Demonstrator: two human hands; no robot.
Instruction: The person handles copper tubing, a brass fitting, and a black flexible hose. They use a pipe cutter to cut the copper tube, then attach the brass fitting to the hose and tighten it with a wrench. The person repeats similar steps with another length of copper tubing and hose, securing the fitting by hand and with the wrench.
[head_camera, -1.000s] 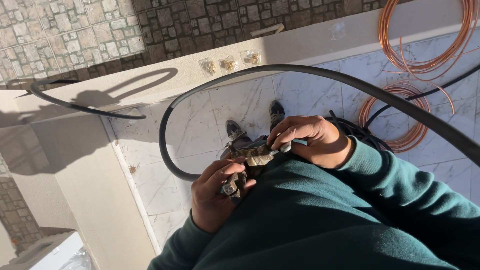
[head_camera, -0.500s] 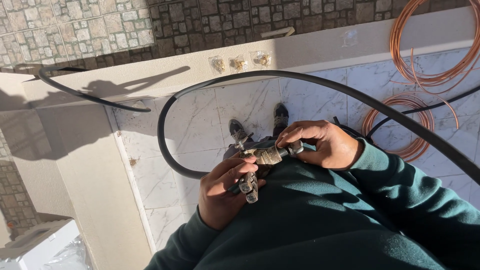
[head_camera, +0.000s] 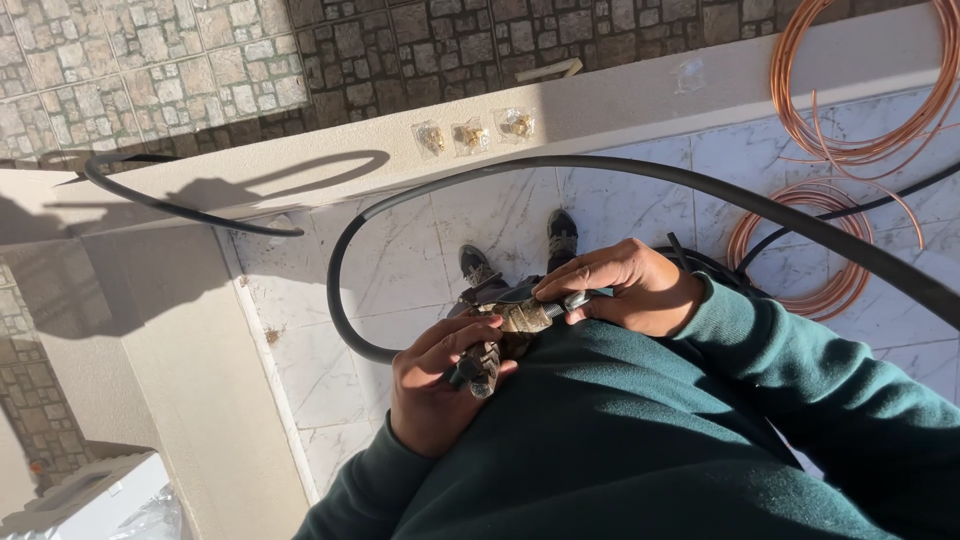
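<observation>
A sunlit balcony floor (head_camera: 400, 260) of white marble tiles is filling the view, seen from above by a person looking down at their own body. A low cream ledge (head_camera: 620, 100) is running across the top, from 9 o'clock up toward 1 o'clock, and beyond it a stone-paved ground is lying far below. Three small clear bags of brass parts (head_camera: 474, 134) are sitting in a row on the ledge at 12 o'clock. Coils of copper tube (head_camera: 850, 130) are lying on the floor at 2 o'clock.

A thick black hose (head_camera: 640, 175) is looping in a wide arc from the right edge, across the middle, and curling down to the hands. A thinner black cable (head_camera: 170, 200) is draping over the ledge at 10 o'clock, casting a shadow. Two dark shoes (head_camera: 520, 250) are showing on the tiles just above the hands.

The person is wearing a dark green sweater. At the centre, against the belly, both hands are gripping a brass fitting (head_camera: 515, 325) joined to the hose end. The left hand (head_camera: 440, 385), at 7 o'clock of the fitting, is curling its fingers around the fitting's lower end. The right hand (head_camera: 630, 290), at 2 o'clock of it, is pinching the fitting's upper, silvery end between thumb and fingertips. The two hands are close together, with the fitting bridging them.
</observation>
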